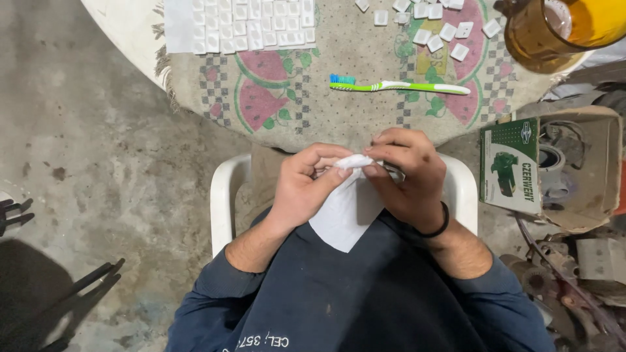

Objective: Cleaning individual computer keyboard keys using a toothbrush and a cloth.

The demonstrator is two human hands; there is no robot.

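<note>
Head view. Left hand (306,186) and right hand (407,173) meet over the lap, both pinching one small white cloth (354,161); its loose end hangs down toward the body. What lies inside the cloth is hidden. The cloth sits between the fingertips, equally near both hands. The green toothbrush (398,86) lies farther off on the tabletop (365,49), long axis left to right, slightly nearer the right hand.

Both forearms reached forward from rolled dark-blue sleeves and met at the middle. The left hand (305,186) curled, thumb and forefinger pinched together. The right hand (405,173), a black band at its wrist, arched with fingertips pressed against the left's.
</note>
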